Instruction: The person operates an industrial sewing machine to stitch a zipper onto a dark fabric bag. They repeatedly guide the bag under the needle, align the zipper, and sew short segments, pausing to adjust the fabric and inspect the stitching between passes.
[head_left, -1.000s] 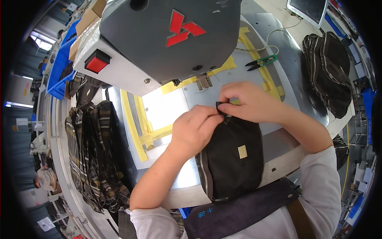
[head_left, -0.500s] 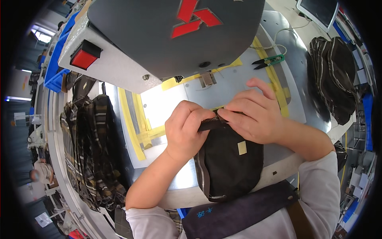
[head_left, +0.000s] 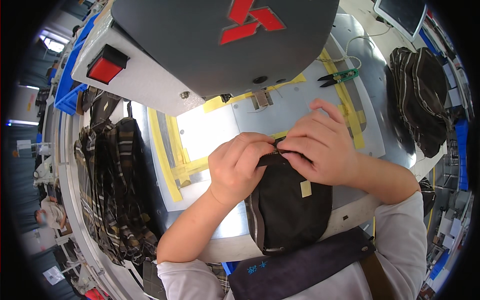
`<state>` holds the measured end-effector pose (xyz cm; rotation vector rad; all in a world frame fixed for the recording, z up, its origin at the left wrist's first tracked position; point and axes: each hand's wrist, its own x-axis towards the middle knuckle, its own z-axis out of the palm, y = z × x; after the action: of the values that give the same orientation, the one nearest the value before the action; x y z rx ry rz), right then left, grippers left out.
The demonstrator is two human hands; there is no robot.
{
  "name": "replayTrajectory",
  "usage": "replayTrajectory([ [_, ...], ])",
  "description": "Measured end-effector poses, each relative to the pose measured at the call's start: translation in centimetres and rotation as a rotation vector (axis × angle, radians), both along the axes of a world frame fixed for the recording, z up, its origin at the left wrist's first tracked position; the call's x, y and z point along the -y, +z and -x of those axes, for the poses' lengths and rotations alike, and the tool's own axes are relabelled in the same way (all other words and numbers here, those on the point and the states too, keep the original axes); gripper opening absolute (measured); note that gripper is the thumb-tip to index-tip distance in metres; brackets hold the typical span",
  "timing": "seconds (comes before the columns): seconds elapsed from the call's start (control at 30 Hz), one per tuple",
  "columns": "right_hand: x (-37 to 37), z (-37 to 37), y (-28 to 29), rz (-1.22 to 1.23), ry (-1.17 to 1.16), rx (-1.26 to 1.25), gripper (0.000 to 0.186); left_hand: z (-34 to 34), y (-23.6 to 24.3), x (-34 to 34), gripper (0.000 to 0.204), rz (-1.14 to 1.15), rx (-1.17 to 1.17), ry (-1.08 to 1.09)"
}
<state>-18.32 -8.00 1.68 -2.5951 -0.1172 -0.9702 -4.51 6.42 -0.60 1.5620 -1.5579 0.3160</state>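
Observation:
A black fabric pouch [head_left: 290,215] hangs over the front edge of the sewing machine's bed, with a zipper [head_left: 256,220] along its left side and a small pale yellow patch on its face. My left hand [head_left: 235,165] pinches the zippered top edge of the pouch. Close beside it, my right hand [head_left: 322,150] grips the same edge between thumb and forefinger, its little finger raised. The fingertips of both hands nearly meet and hide the bit of zipper between them.
Ahead looms the dark sewing machine head [head_left: 215,45], with a red switch [head_left: 106,65] at its left. Green-handled thread snips [head_left: 342,76] lie on the taped plate. Plaid fabric pieces [head_left: 112,185] are heaped at left; black pouches [head_left: 420,95] are stacked at right.
My left hand has slid slightly right along the zippered edge, closer to the right fingertips, covering zipper teeth that showed before. My right hand has barely shifted.

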Motion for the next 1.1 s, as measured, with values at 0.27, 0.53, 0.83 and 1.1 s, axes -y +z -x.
replayTrajectory([
  [0.27, 0.6, 0.0, 1.1, -0.481, -0.008, -0.386, 0.011, 0.0, 0.2, -0.1, 0.021, 0.036, 0.161, -0.05],
  [0.53, 1.5, -0.1, 1.9, -0.752, 0.021, -0.514, 0.015, 0.5, -0.2, 0.0, 0.024, 0.049, 0.157, -0.033],
  [0.83, 0.8, -0.2, 1.0, -0.315, 0.078, -0.23, 0.012, 1.0, -0.5, 0.3, 0.03, -0.031, -0.104, -0.033],
  [1.1, -0.1, 0.1, 0.6, 0.061, 0.047, -0.028, 0.011, 1.0, -0.4, 0.0, 0.027, -0.11, -0.274, -0.015],
])
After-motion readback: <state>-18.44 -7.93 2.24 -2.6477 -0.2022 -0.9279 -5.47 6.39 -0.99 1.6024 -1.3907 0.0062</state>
